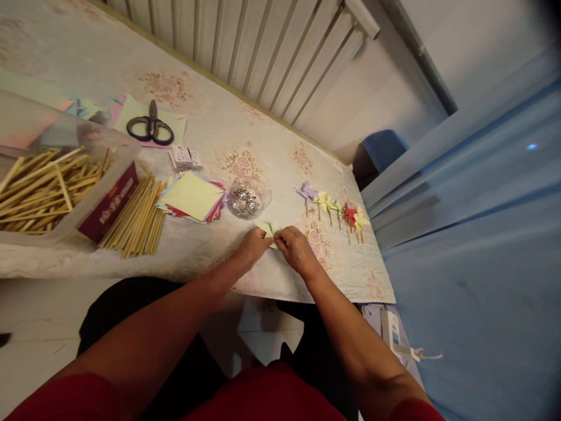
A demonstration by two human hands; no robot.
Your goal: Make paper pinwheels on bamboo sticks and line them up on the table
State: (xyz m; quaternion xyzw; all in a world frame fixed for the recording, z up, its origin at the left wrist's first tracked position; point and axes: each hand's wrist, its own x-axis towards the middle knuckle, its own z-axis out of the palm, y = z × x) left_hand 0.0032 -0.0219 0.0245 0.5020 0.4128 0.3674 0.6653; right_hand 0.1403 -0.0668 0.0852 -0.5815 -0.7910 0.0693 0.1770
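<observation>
A pale yellow-green piece of paper (268, 228) with cut, folded flaps is held between both hands, low over the front of the table. My left hand (254, 245) pinches its left side, thumb toward the middle. My right hand (295, 248) has its fingertips closed at the paper's right side; whether a small pin is in them I cannot make out. Just beyond the hands sits a clear round dish (246, 200) of small shiny metal pieces. To its left lies a stack of coloured square papers (193, 196), a yellow one on top.
Several finished paper pinwheels on sticks (326, 203) lie at the right. On the left are a bundle of wooden sticks (138, 216), a plastic bin (39, 234) of more sticks, small boxes (186, 158) and dark-handled scissors (151, 126). A blue curtain (460, 251) hangs beside the table's right end.
</observation>
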